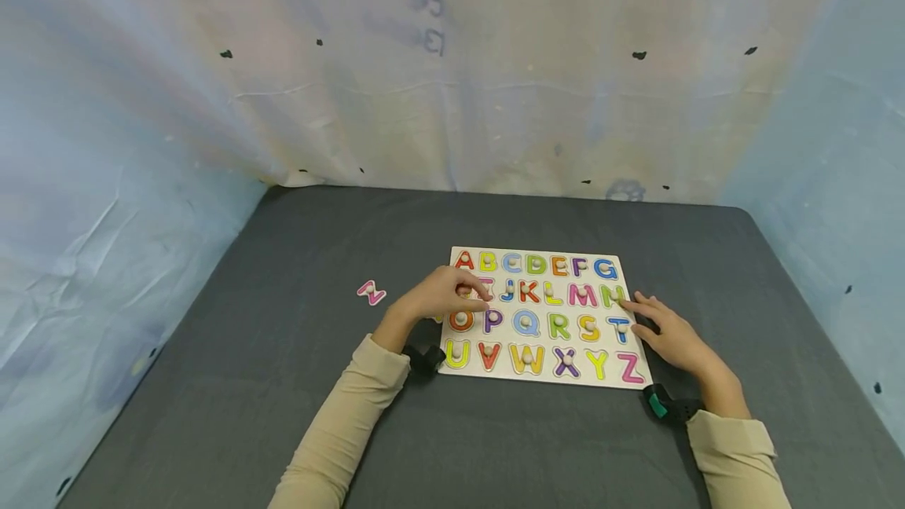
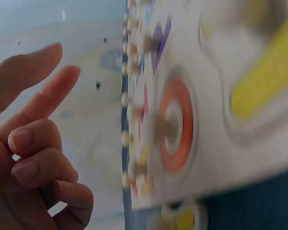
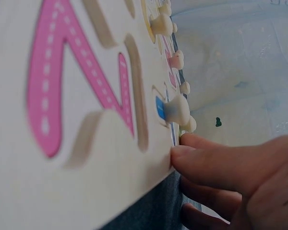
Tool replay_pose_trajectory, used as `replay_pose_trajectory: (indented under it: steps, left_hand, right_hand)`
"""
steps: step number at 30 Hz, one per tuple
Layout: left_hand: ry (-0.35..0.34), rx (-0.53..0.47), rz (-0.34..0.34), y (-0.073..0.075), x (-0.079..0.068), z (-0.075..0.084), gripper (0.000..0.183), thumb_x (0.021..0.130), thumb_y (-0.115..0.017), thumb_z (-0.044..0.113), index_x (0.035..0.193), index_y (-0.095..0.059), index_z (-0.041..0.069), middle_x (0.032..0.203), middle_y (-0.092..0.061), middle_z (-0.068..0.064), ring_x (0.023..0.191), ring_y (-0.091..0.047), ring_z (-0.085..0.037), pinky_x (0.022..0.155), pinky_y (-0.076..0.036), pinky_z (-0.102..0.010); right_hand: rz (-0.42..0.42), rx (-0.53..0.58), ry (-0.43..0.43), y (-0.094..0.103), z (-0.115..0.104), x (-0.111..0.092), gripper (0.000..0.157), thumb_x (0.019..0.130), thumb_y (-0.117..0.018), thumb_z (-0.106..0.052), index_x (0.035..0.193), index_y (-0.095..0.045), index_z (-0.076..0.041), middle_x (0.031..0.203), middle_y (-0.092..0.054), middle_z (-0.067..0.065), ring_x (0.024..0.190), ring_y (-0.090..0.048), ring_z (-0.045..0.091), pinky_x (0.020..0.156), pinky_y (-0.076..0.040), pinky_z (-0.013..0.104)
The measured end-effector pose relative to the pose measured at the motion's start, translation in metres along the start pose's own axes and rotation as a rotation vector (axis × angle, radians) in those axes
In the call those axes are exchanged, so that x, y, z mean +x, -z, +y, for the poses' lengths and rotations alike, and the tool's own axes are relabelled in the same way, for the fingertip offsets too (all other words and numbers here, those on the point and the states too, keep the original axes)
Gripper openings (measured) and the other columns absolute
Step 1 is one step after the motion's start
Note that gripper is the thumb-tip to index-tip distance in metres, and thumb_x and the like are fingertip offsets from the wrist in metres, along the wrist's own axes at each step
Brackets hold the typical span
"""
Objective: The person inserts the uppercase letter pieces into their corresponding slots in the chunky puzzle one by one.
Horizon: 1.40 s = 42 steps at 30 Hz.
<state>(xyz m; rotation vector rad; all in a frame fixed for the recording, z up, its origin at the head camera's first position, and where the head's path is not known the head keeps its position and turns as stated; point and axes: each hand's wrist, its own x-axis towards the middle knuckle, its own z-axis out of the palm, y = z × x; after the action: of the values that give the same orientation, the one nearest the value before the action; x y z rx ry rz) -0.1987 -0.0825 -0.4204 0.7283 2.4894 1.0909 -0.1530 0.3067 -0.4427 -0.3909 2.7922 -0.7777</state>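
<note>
A wooden alphabet puzzle board (image 1: 558, 374) lies on the table, its knobbed letter pieces set in rows. Above its left part hovers my left hand (image 1: 447, 293), near the purple P (image 1: 492, 320). In the left wrist view, this hand's thumb and index finger are extended and apart, the other fingers curl inward, and nothing is between them. My right hand (image 1: 668, 335) rests at the board's right edge, its index fingertip by the green N (image 1: 612, 297). The right wrist view shows the thumb (image 3: 201, 160) against the board's edge near the blue T (image 3: 161, 108).
A pink Z piece (image 1: 371, 292) lies on the dark grey table (image 1: 318, 234) left of the board. Beside the board's left edge lies a yellow piece (image 2: 185, 219), mostly hidden by the left wrist. The pink Z recess (image 1: 630, 368) and yellow Y recess (image 1: 596, 364) show no knobs.
</note>
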Motion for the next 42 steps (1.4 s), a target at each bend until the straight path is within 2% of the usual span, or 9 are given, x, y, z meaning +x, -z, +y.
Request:
replay_pose_trajectory:
  steps: [5, 9, 17, 20, 29, 35, 42]
  left_hand:
    - [-0.001, 0.011, -0.003, 0.013, -0.005, -0.01, 0.019, 0.087, -0.071, 0.021, 0.101, -0.074, 0.009, 0.06, -0.041, 0.003, 0.054, -0.032, -0.009, 0.056, -0.031, -0.02]
    - [0.002, -0.026, -0.016, 0.022, -0.01, -0.017, 0.021, 0.089, -0.069, 0.02, 0.102, -0.073, 0.005, 0.058, -0.036, 0.002, 0.053, -0.031, -0.009, 0.057, -0.033, -0.021]
    - [0.048, -0.036, -0.041, 0.033, -0.015, -0.034, 0.021, 0.088, -0.069, 0.017, 0.104, -0.074, 0.004, 0.059, -0.039, 0.006, 0.055, -0.032, -0.008, 0.057, -0.032, -0.021]
    - [0.058, -0.04, -0.055, 0.036, -0.018, -0.038, 0.021, 0.088, -0.07, 0.017, 0.103, -0.074, 0.003, 0.056, -0.035, 0.006, 0.053, -0.028, -0.007, 0.057, -0.03, -0.021]
    - [0.089, -0.056, -0.097, 0.04, -0.022, -0.045, 0.024, 0.087, -0.07, 0.015, 0.107, -0.073, 0.001, 0.058, -0.043, 0.007, 0.055, -0.029, -0.008, 0.058, -0.031, -0.022]
    - [0.101, -0.04, -0.119, 0.039, -0.021, -0.049, 0.025, 0.086, -0.071, 0.013, 0.108, -0.073, 0.002, 0.058, -0.037, 0.005, 0.056, -0.03, -0.009, 0.057, -0.029, -0.021]
    - [0.125, -0.03, -0.14, 0.037, -0.02, -0.054, 0.022, 0.086, -0.07, 0.011, 0.106, -0.074, 0.002, 0.059, -0.039, 0.006, 0.057, -0.032, -0.01, 0.058, -0.029, -0.021]
  right_hand:
    - [-0.005, 0.006, -0.001, 0.0, 0.0, -0.001, 0.049, 0.095, -0.058, -0.017, 0.138, -0.047, 0.004, 0.147, -0.029, 0.039, 0.135, -0.022, 0.062, 0.102, -0.022, 0.074]
    - [-0.004, 0.008, -0.004, 0.0, 0.0, -0.001, 0.05, 0.095, -0.058, -0.017, 0.138, -0.047, 0.004, 0.148, -0.029, 0.038, 0.135, -0.022, 0.062, 0.102, -0.022, 0.074]
    - [0.003, 0.004, -0.014, -0.001, -0.001, -0.001, 0.05, 0.095, -0.058, -0.018, 0.139, -0.047, 0.003, 0.148, -0.029, 0.037, 0.136, -0.022, 0.061, 0.103, -0.022, 0.073]
    - [0.005, 0.005, -0.008, -0.001, -0.002, -0.001, 0.049, 0.095, -0.058, -0.017, 0.139, -0.047, 0.003, 0.148, -0.029, 0.038, 0.136, -0.022, 0.061, 0.103, -0.021, 0.074]
    - [0.001, 0.016, -0.013, -0.002, -0.002, -0.001, 0.05, 0.095, -0.058, -0.018, 0.14, -0.046, 0.002, 0.149, -0.028, 0.037, 0.137, -0.021, 0.061, 0.104, -0.02, 0.074]
    - [-0.003, 0.02, -0.014, -0.002, -0.002, 0.0, 0.051, 0.094, -0.058, -0.016, 0.14, -0.046, 0.003, 0.149, -0.028, 0.037, 0.137, -0.021, 0.061, 0.105, -0.02, 0.073]
    - [-0.006, 0.023, -0.014, -0.002, -0.001, 0.0, 0.051, 0.094, -0.058, -0.016, 0.14, -0.045, 0.003, 0.149, -0.028, 0.037, 0.137, -0.021, 0.061, 0.105, -0.02, 0.073]
